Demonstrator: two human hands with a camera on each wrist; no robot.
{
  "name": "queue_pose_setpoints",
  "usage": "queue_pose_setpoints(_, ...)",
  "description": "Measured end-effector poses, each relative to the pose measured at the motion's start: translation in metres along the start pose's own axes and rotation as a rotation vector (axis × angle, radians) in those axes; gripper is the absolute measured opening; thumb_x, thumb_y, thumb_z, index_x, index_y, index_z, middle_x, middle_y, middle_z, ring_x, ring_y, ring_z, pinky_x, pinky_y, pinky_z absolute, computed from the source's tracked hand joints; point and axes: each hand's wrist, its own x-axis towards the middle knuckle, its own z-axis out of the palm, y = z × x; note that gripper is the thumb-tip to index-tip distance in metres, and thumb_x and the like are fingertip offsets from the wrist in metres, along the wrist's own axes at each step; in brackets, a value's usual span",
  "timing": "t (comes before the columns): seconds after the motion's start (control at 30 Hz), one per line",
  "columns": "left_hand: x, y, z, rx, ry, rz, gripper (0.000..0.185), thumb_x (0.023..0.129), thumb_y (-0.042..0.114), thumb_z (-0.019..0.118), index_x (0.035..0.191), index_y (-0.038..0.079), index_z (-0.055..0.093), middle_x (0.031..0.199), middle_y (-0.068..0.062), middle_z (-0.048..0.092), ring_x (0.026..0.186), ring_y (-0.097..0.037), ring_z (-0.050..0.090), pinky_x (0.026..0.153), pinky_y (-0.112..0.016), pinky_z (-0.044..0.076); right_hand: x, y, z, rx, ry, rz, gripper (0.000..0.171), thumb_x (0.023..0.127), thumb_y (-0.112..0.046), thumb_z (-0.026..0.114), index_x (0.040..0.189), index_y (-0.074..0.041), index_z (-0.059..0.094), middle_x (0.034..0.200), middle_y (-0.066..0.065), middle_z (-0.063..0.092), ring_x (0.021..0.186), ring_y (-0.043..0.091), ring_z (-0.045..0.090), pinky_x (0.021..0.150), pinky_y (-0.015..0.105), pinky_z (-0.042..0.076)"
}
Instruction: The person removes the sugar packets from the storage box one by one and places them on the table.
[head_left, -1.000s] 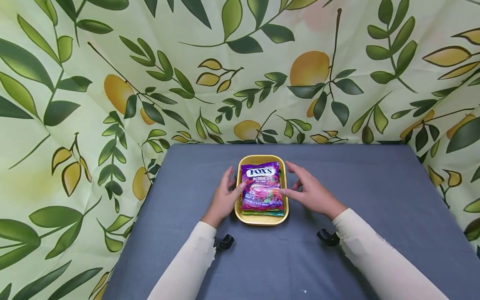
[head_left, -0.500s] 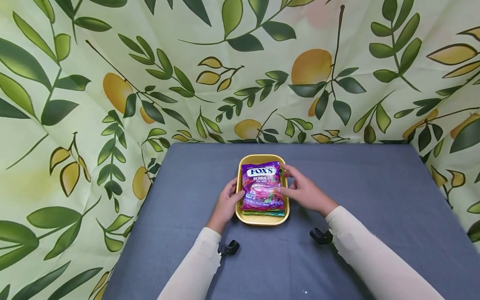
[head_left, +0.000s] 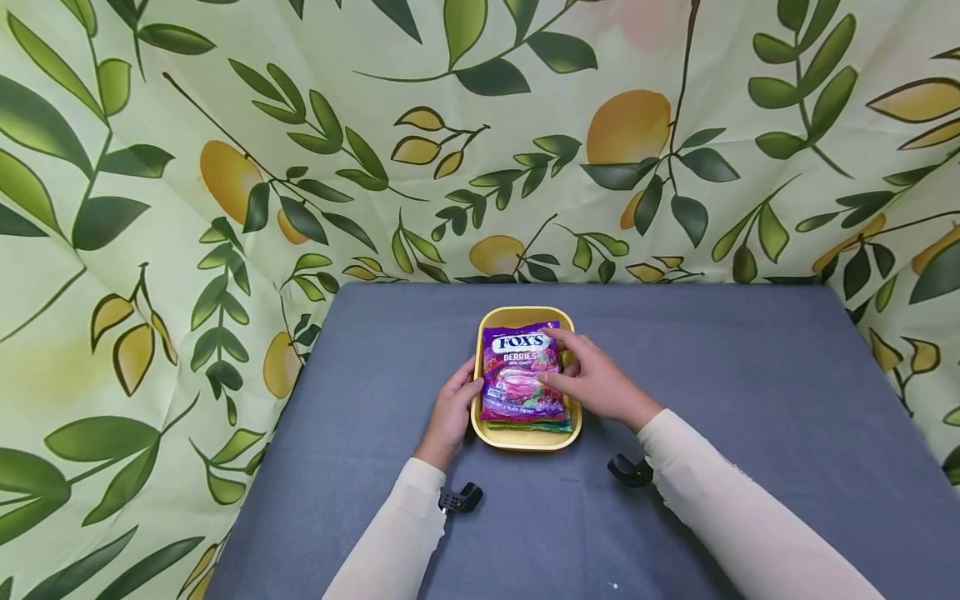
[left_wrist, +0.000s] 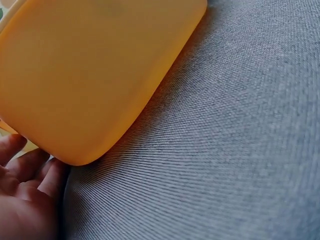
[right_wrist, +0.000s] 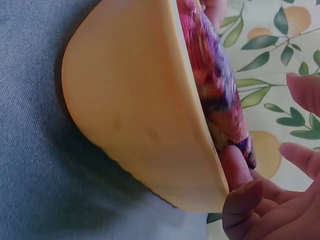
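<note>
A purple bag of Fox's Berries candy (head_left: 519, 393) lies in a yellow tray (head_left: 517, 442), on top of green-edged packets (head_left: 528, 426). My left hand (head_left: 448, 415) holds the tray's left side, thumb at the rim and fingers outside; the left wrist view shows curled fingertips (left_wrist: 31, 162) against the tray wall (left_wrist: 95, 80). Over the right part of the bag is my right hand (head_left: 606, 385), thumb and forefinger spread. In the right wrist view some of its fingers (right_wrist: 235, 170) reach over the rim beside the bag (right_wrist: 212, 75), while the thumb stays apart from it.
The tray stands on a table with a grey-blue cloth (head_left: 360, 350). A leaf-and-fruit patterned curtain (head_left: 420, 192) hangs behind and along the sides. A black wrist camera (head_left: 461, 498) sits at the left wrist, another black camera (head_left: 628, 472) at the right.
My right hand has moved left from the tray's right rim over the candy bag. My left hand has lowered slightly and closed on the tray's left side.
</note>
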Motion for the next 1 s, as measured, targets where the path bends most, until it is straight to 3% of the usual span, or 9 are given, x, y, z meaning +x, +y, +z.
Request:
queue_pose_setpoints(0.1,-0.001,-0.001,-0.001,0.000,0.000,0.008,0.057,0.112,0.012,0.053,0.166,-0.003,0.040,0.167,-0.024,0.042,0.151,-0.035,0.043,0.119,-0.039,0.041,0.002,-0.003,0.003,-0.010,0.004,0.023,0.077,0.103,-0.033,0.079,0.167,-0.012,0.042,0.135,0.020,0.053,0.096,0.030,0.061,0.078,0.043,0.059)
queue_pose_setpoints(0.2,-0.001,-0.002,-0.001,-0.004,0.001,0.009,0.057,0.112,0.012,0.052,0.166,-0.003,0.040,0.167,-0.024,0.041,0.151,-0.035,0.042,0.119,-0.039,0.040,0.004,-0.005,0.004,-0.020,-0.002,0.066,0.078,0.104,-0.035,0.077,0.168,-0.011,0.039,0.145,0.022,0.055,0.114,0.037,0.062,0.092,0.052,0.060)
queue_pose_setpoints(0.33,-0.001,-0.002,-0.001,0.009,0.001,0.008,0.056,0.113,0.013,0.051,0.166,-0.002,0.041,0.168,-0.022,0.041,0.151,-0.035,0.043,0.120,-0.040,0.040,0.007,-0.008,0.007,-0.030,-0.044,0.091,0.080,0.103,-0.039,0.078,0.168,-0.013,0.040,0.150,0.026,0.055,0.132,0.044,0.057,0.107,0.063,0.050)
queue_pose_setpoints(0.57,-0.001,-0.002,-0.002,0.043,-0.008,0.000,0.057,0.113,0.017,0.051,0.167,0.002,0.040,0.168,-0.018,0.042,0.152,-0.031,0.042,0.121,-0.041,0.038,0.011,-0.009,0.015,-0.015,-0.068,0.069,0.079,0.098,-0.033,0.085,0.165,-0.018,0.047,0.151,0.020,0.057,0.127,0.038,0.059,0.109,0.061,0.047)
queue_pose_setpoints(1.0,-0.001,-0.001,-0.001,0.048,-0.012,0.001,0.059,0.113,0.019,0.052,0.167,0.001,0.040,0.168,-0.020,0.042,0.151,-0.034,0.044,0.119,-0.041,0.041,0.011,-0.007,0.022,0.020,-0.018,0.102,0.071,0.100,-0.023,0.084,0.162,-0.017,0.050,0.150,0.021,0.057,0.126,0.038,0.059,0.109,0.060,0.049)
